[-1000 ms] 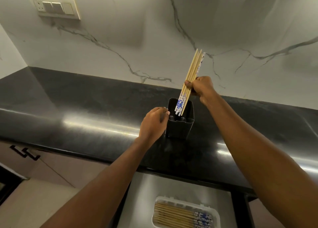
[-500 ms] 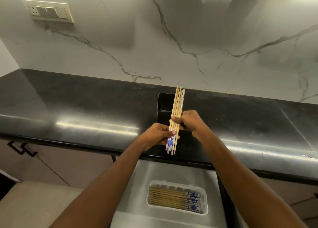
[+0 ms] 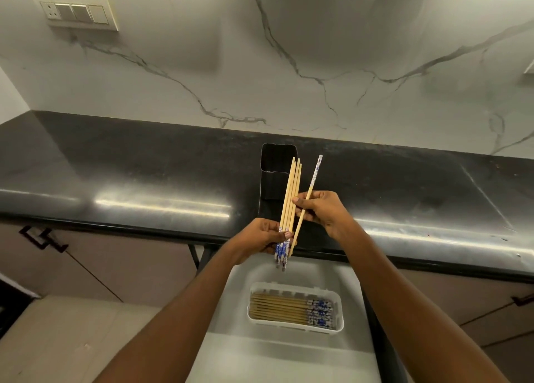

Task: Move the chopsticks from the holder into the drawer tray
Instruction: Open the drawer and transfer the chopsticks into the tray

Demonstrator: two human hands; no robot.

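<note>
A black rectangular holder (image 3: 276,177) stands on the dark countertop, and I see no chopsticks in it. My left hand (image 3: 261,238) grips a bundle of wooden chopsticks (image 3: 291,197) near their blue-patterned ends, which point down toward me. My right hand (image 3: 323,212) pinches a single chopstick (image 3: 313,180) turned the other way, its blue end pointing up, splayed apart from the bundle. Below, in the open drawer, a white tray (image 3: 294,326) holds several chopsticks lying flat with blue ends to the right.
The black countertop (image 3: 144,177) runs across the view under a marble wall with a switch plate (image 3: 78,12). The open drawer (image 3: 289,359) juts out below my hands. Cabinet doors with dark handles (image 3: 43,238) lie to the left and right.
The bundle came out of the holder and down toward the counter's front edge. My left hand left the holder and took the bundle; my right hand has pulled one chopstick away from it.
</note>
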